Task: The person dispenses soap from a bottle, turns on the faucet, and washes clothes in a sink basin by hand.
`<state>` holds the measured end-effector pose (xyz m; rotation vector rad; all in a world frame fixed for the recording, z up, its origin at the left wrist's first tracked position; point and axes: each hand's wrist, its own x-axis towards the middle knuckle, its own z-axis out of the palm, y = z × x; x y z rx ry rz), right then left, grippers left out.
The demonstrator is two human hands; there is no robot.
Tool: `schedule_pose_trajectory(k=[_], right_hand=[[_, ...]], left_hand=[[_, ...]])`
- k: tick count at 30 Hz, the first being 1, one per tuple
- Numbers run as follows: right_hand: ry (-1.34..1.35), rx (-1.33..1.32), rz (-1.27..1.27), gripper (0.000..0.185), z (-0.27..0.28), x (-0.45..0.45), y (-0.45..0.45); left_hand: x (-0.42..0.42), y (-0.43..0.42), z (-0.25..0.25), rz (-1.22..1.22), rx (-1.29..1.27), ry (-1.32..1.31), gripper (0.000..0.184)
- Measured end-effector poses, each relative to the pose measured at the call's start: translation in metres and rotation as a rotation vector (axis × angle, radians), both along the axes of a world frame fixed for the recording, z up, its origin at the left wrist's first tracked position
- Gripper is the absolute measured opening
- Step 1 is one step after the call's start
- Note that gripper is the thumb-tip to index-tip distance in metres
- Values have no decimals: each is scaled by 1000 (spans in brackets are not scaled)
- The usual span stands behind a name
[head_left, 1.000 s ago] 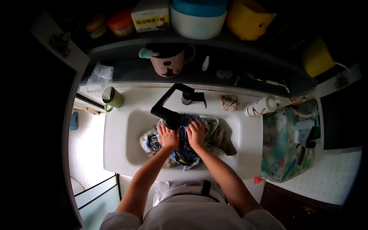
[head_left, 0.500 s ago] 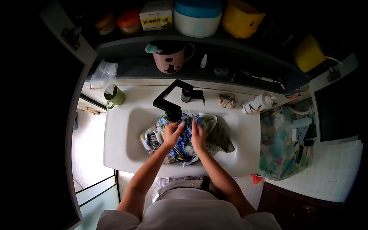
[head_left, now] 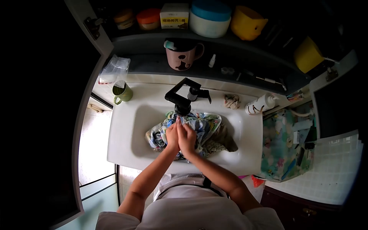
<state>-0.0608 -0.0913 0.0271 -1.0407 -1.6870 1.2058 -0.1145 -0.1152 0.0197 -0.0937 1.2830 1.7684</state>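
Observation:
A bundle of wet-looking patterned cloth (head_left: 207,124), blue, white and green, lies in the white sink (head_left: 138,149) below the black faucet (head_left: 178,97). My left hand (head_left: 173,135) and my right hand (head_left: 186,136) press together over the cloth, just under the spout. Both hands are closed, apparently squeezing a fold of this cloth between the palms; most of the fold is hidden by the fingers. A darker brownish cloth (head_left: 227,140) lies at the bundle's right side.
A green mug (head_left: 123,94) stands at the counter's back left. Back right are a crumpled rag (head_left: 232,101) and a white pump bottle (head_left: 260,104). Above, the shelf holds a pink mug (head_left: 180,59), a small white bottle (head_left: 212,60) and several tubs. Open cabinet doors flank the sink.
My hands were apart on the blue part of the cloth; now they have come together and that blue bunch is mostly covered. The whole view has shifted slightly.

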Motion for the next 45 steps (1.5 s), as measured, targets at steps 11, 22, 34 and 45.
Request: schedule_pose_trajectory(k=[11,22,34,45], right_hand=[[118,-134,-87,36,-2,21,7],[129,-396,-51,35,-34,29,37],[-540,-107,426,37,-51,109,32],[283,-599,326,44,12,65,27]], left_hand=[[27,10,5,-50,-17,52,33],[20,1,-20,-161,-29,310,35],[-48,-16,-2,62,-90,593,41],[-52,12,36,-941,-18,1086,39]])
